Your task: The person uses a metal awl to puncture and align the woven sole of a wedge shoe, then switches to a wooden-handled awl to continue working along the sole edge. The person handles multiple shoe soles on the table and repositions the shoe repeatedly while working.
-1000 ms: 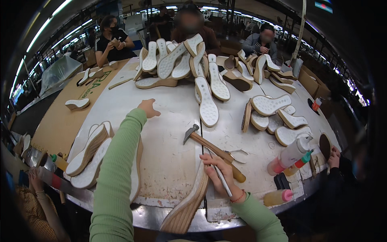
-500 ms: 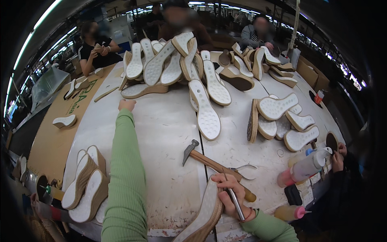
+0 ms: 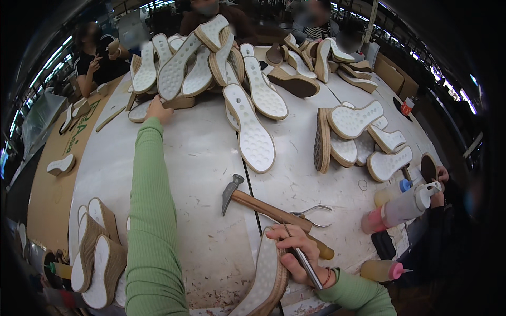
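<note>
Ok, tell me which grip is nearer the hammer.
Right. The right grip is just beside the hammer; the left grip is farther off, at the wedge-sole pile.

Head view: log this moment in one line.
Left hand: at sole pile | right hand: holding metal tool, wedge sole | hammer: on table

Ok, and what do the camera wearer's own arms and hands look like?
Both arms are in light green, close-fitting long sleeves with a fine ribbed knit. The left hand and right hand are bare, with no gloves. A thin reddish bracelet shows at the right one's wrist; none can be seen at the left.
</note>
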`<control>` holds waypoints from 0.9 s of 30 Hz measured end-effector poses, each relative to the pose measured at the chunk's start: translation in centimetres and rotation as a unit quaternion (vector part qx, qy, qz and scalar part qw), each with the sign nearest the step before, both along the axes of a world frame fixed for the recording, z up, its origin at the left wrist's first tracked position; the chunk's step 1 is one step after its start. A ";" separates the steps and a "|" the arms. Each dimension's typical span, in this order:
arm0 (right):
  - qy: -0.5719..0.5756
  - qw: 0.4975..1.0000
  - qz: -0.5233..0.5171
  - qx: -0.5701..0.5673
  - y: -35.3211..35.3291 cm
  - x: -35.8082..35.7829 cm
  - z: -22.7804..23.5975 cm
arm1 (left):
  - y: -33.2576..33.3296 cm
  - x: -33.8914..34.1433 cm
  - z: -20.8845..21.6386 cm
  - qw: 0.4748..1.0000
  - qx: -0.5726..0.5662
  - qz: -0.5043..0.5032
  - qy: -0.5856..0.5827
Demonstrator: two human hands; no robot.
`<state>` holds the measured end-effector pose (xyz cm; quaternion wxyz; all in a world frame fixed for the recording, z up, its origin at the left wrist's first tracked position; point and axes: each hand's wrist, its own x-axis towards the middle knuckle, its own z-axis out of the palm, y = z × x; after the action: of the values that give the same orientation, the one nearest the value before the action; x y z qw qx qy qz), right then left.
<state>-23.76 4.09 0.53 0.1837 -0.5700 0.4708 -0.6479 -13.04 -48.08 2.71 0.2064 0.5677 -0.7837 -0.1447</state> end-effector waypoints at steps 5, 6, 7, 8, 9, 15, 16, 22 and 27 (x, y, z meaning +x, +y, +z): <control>0.000 1.000 0.003 -0.004 0.0 -0.1 0.0 | -0.4 0.2 -0.1 1.000 -0.022 -0.004 -0.001; 0.003 1.000 0.005 -0.001 0.0 -0.1 0.0 | -0.4 0.2 0.0 1.000 -0.029 -0.009 0.005; 0.002 1.000 0.004 0.000 0.0 -0.1 0.0 | -0.2 0.2 0.0 0.999 -0.025 -0.014 0.013; 0.002 1.000 0.006 0.000 0.0 -0.2 0.0 | 0.0 0.4 0.2 0.999 -0.021 -0.017 0.024; 0.005 1.000 0.006 0.000 -0.1 -0.2 0.0 | 0.3 0.5 0.6 0.999 -0.021 -0.016 0.034; 0.007 1.000 0.011 0.000 0.0 -0.2 0.0 | 2.6 2.7 3.0 0.999 -0.008 -0.052 0.015; 0.007 1.000 0.012 0.002 0.0 -0.2 0.0 | 2.5 3.5 3.0 0.997 -0.055 0.057 0.001; 0.013 1.000 0.004 -0.003 -0.1 -0.2 0.0 | -2.7 8.1 -0.1 0.922 0.103 0.298 0.223; 0.023 1.000 -0.002 -0.004 -0.1 -0.1 0.0 | -3.6 9.9 -1.7 0.863 0.125 0.299 0.389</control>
<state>-23.91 4.02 0.49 0.1689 -0.5849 0.4732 -0.6368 -3.10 -51.68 1.02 0.4550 0.6933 -0.4082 -0.3818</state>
